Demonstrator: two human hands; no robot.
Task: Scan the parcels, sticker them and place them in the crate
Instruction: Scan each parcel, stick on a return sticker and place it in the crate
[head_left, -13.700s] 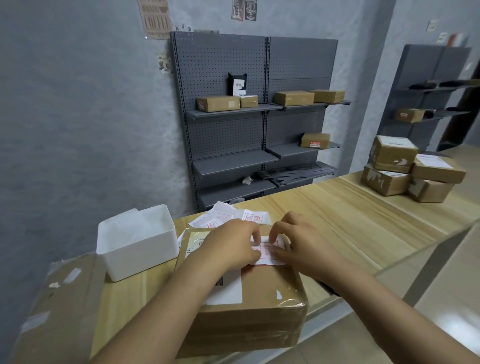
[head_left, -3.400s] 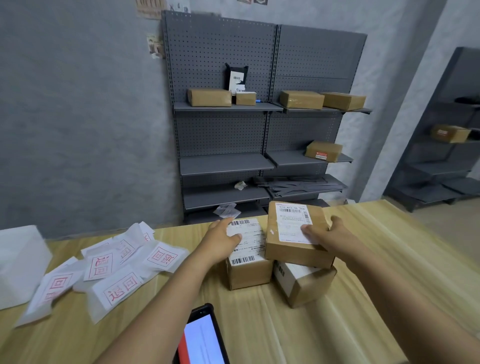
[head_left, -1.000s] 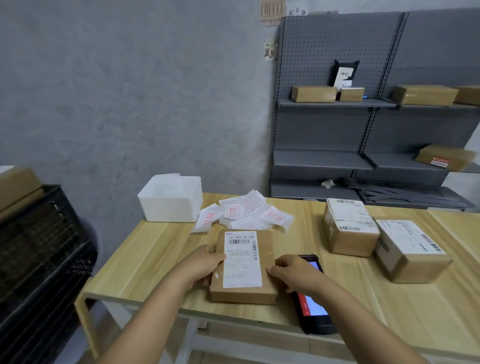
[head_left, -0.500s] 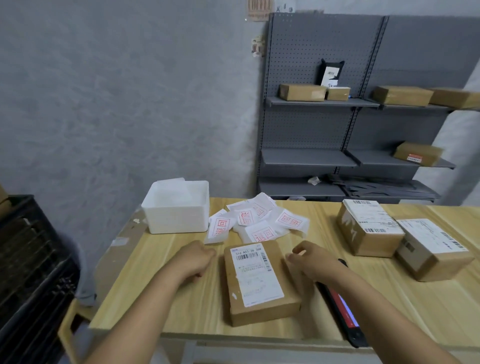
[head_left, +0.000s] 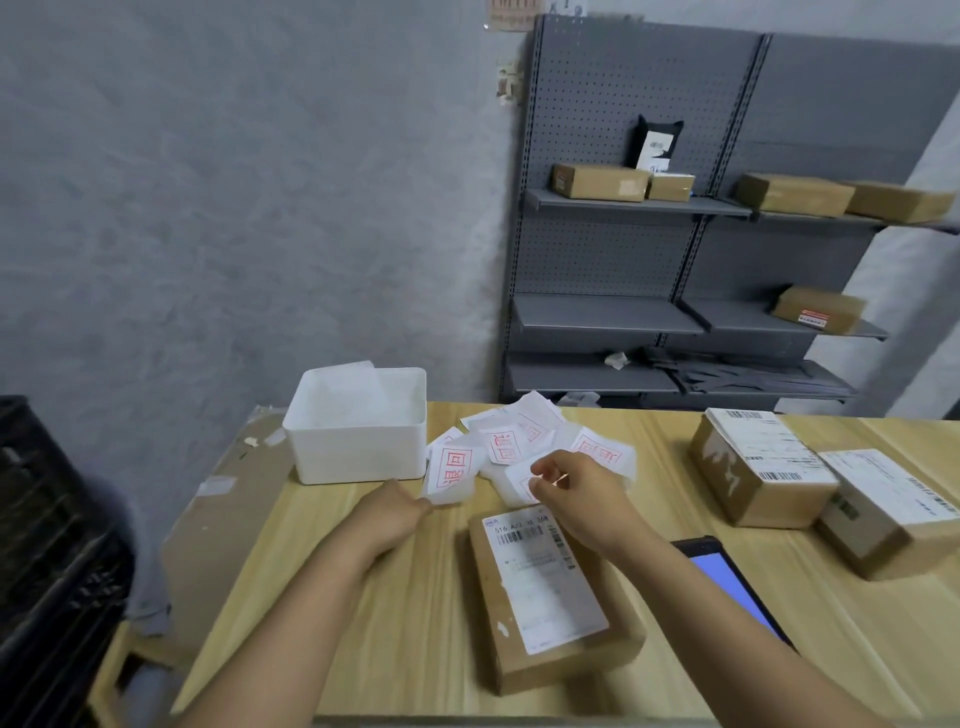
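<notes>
Black plastic, the crate (head_left: 47, 545) is standing at the far left, well apart from both hands, and its inside is not showing here. A white tub (head_left: 358, 426) is sitting just beyond the left hand (head_left: 392, 514), whose fingertips are touching the lower edge of one red-printed sticker (head_left: 452, 467); whether they are pinching it, I cannot tell. The right hand (head_left: 576, 491) is hovering over the sticker pile (head_left: 540, 441) with thumb and forefinger curled toward each other; a sticker between them is not clearly showing.

Just below the right hand, the flat parcel (head_left: 550, 597) is lying on the wooden table (head_left: 415, 623), label up, with no red sticker on it. So I judge the stickering step is only beginning for this parcel, and placing it in the crate is remaining. To the right of the right hand, a phone (head_left: 727, 587) with a lit screen is lying, and further right two more parcels (head_left: 810, 483) are waiting.

Behind the table, a grey wall and grey shelving (head_left: 675, 260) with several boxes are standing.
</notes>
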